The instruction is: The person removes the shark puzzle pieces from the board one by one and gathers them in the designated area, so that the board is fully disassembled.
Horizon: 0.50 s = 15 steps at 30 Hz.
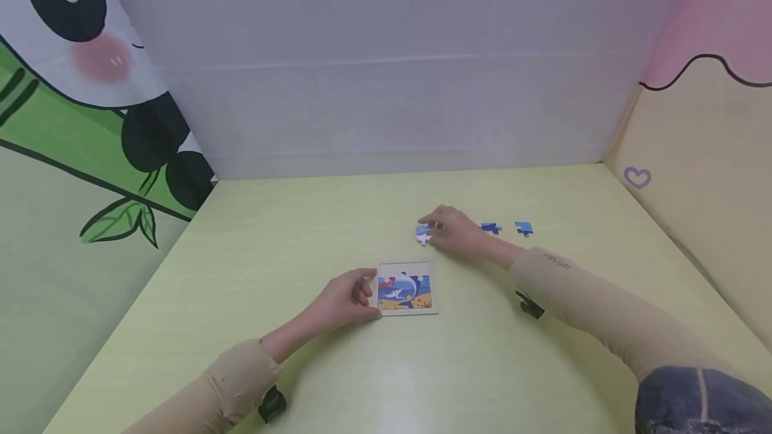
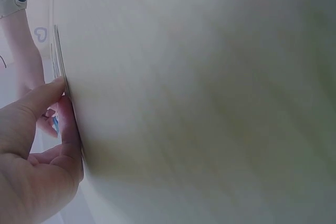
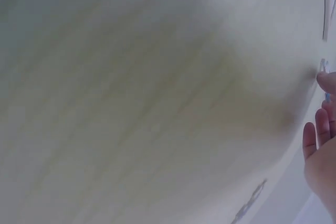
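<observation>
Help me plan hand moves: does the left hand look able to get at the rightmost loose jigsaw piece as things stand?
Probably not directly: the left hand holds the puzzle tray, and the right hand and wrist lie across the way to the rightmost jigsaw piece.

The left hand (image 1: 342, 300) spreads thumb (image 1: 366, 314) and index finger (image 1: 364, 272), other fingers (image 1: 362, 291) curled between; forward and right of it, the right hand (image 1: 456, 233) pinches, its forearm (image 1: 579, 293) slanting back rightward.
</observation>
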Motion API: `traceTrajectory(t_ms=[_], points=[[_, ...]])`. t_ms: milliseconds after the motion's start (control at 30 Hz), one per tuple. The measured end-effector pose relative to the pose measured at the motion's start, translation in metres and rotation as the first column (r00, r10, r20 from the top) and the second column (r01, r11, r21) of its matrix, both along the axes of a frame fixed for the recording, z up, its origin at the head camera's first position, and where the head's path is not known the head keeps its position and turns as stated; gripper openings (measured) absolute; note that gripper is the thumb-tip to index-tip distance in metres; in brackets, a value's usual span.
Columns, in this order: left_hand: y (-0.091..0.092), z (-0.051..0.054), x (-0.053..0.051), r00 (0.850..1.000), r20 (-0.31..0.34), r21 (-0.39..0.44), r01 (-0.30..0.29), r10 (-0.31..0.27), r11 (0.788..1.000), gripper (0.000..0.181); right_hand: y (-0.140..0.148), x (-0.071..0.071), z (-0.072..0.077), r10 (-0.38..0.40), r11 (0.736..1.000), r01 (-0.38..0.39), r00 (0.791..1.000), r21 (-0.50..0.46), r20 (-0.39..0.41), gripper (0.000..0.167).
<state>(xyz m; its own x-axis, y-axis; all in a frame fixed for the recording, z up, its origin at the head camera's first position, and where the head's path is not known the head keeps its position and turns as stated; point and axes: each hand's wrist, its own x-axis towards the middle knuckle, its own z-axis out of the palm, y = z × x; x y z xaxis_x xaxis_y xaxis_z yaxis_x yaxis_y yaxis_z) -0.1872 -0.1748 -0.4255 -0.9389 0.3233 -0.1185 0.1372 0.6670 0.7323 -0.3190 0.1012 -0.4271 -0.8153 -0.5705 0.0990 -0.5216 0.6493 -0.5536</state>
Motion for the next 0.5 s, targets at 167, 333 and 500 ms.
traceTrajectory(t_ms=[167, 333, 500], points=[[0.0, -0.001, 0.0, 1.0, 0.004, -0.003, -0.007, 0.007, 1.0, 0.078, 0.013, -0.012, 0.002, 0.017, 0.998, -0.016, 1.0, 0.067, -0.008, 0.037], [0.0, -0.002, -0.001, 1.0, 0.011, -0.012, -0.019, 0.019, 1.0, 0.079, 0.027, -0.026, 0.003, 0.046, 0.991, -0.045, 0.999, 0.125, -0.004, 0.035], [0.0, -0.003, -0.002, 1.0, 0.009, -0.013, -0.013, 0.013, 1.0, 0.079, 0.046, -0.035, 0.004, 0.062, 0.991, -0.07, 0.996, 0.11, 0.071, 0.036]])
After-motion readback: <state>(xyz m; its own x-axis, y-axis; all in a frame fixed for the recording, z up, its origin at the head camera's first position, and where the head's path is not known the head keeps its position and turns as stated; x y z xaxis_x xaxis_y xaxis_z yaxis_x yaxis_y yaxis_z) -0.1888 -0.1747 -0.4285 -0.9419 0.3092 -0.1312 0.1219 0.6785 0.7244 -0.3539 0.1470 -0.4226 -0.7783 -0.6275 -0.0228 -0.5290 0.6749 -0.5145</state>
